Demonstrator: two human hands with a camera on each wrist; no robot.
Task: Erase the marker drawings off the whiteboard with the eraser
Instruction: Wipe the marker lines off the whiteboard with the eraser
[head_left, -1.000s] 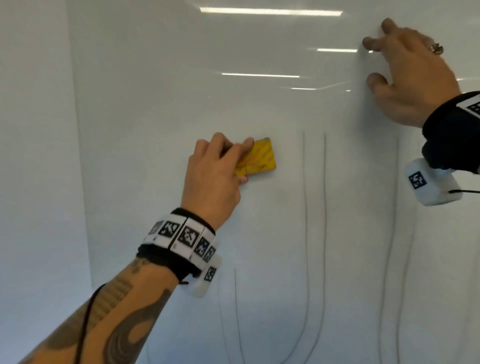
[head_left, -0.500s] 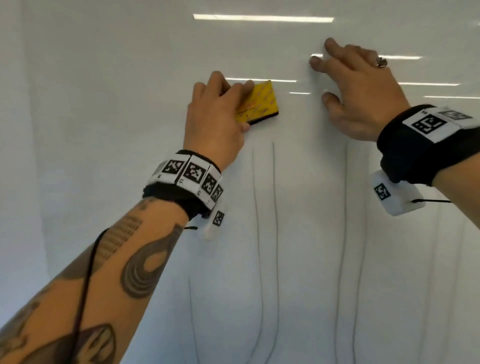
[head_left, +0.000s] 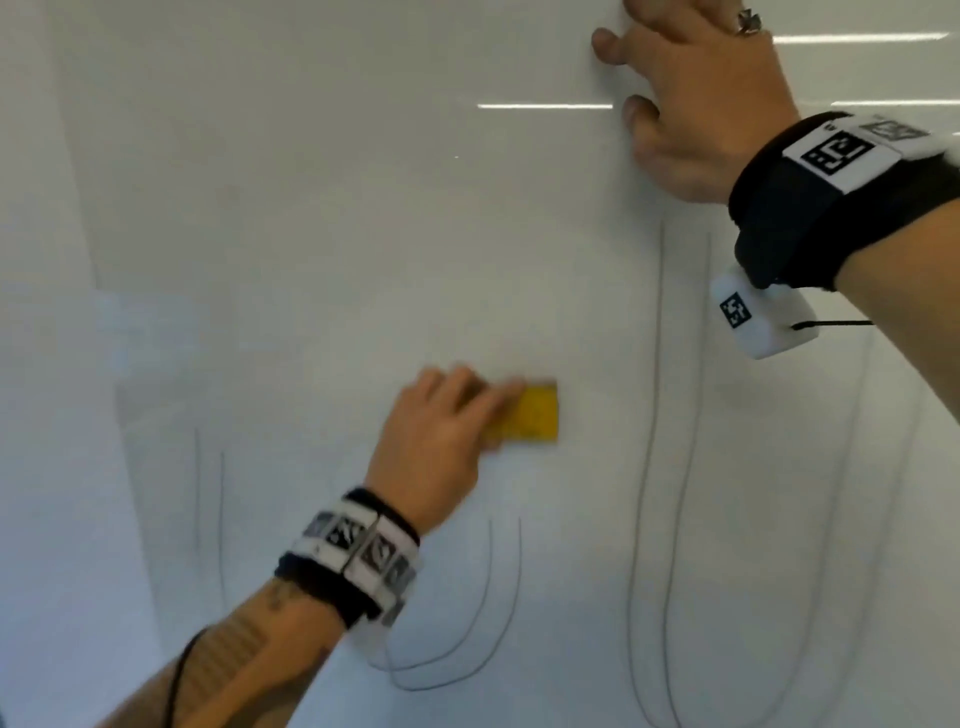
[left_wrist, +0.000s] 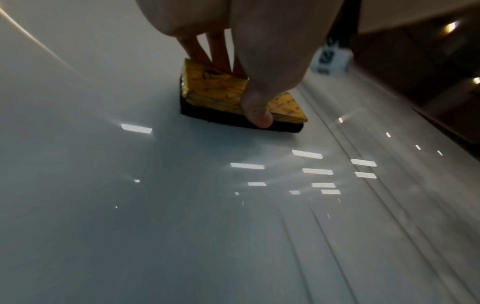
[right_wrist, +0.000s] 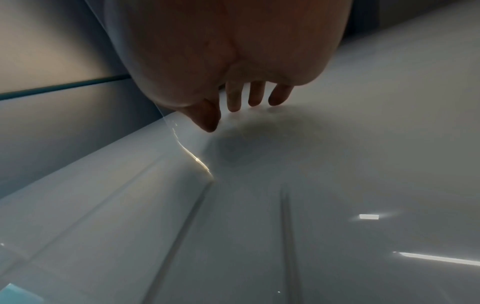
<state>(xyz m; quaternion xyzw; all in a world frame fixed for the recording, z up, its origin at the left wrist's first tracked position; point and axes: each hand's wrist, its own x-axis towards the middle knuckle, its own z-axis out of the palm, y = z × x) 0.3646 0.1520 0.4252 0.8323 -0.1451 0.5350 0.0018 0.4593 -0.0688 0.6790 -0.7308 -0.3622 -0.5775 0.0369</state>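
Note:
A yellow-topped eraser (head_left: 530, 413) with a black felt base (left_wrist: 233, 118) lies flat against the whiteboard (head_left: 311, 208). My left hand (head_left: 441, 441) grips it, thumb (left_wrist: 255, 109) on the near edge and fingers over the far edge. Thin marker lines run down the board: a U-shaped pair (head_left: 498, 597) below my left wrist, a long pair (head_left: 660, 415) to the right of the eraser, a short pair (head_left: 208, 493) at the left. My right hand (head_left: 691, 93) rests on the board at the top right with spread fingers (right_wrist: 257, 94) touching the surface.
The board's left edge (head_left: 88, 234) meets a plain white wall (head_left: 36, 364). Ceiling lights reflect as bright bars (head_left: 545, 106) on the glossy surface. More faint marker lines (head_left: 883, 467) run down the board at the far right.
My left hand swept the eraser up the board and then back down, and the upper parts of the line pair there are gone. My right hand stayed planted on the board.

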